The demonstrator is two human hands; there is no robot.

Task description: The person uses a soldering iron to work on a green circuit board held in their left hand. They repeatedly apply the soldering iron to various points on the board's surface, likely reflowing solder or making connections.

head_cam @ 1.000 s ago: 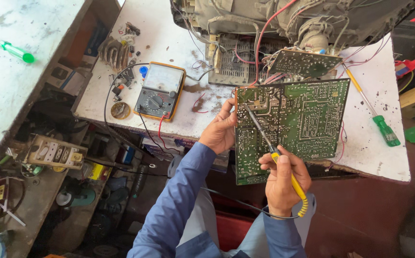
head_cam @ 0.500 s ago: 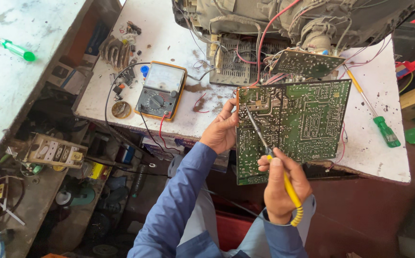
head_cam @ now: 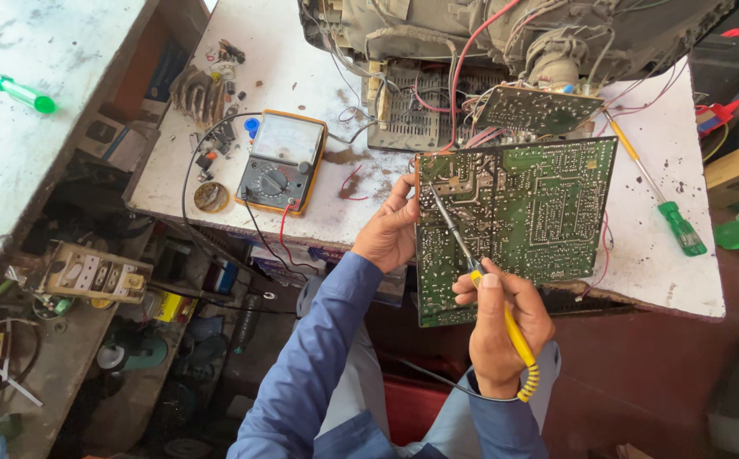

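Green circuit board (head_cam: pixel 531 221), centre frame, overhanging white bench (head_cam: pixel 301 68) edge. Left hand (head_cam: pixel 389 231) clamped on its left edge; right hand (head_cam: pixel 499 327) closed around yellow soldering iron (head_cam: pixel 480 280) (tip on board). Orange multimeter (head_cam: pixel 281 161) centre-left.

Matt green circuit board (head_cam: pixel 522 221), glossy yellow plastic iron handle (head_cam: pixel 518 340), rough stained white table (head_cam: pixel 642 255), blue cloth sleeve (head_cam: pixel 310 365).

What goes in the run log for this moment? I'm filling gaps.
left hand: steadies circuit board edge | right hand: soldering iron tip on board | multimeter left on table
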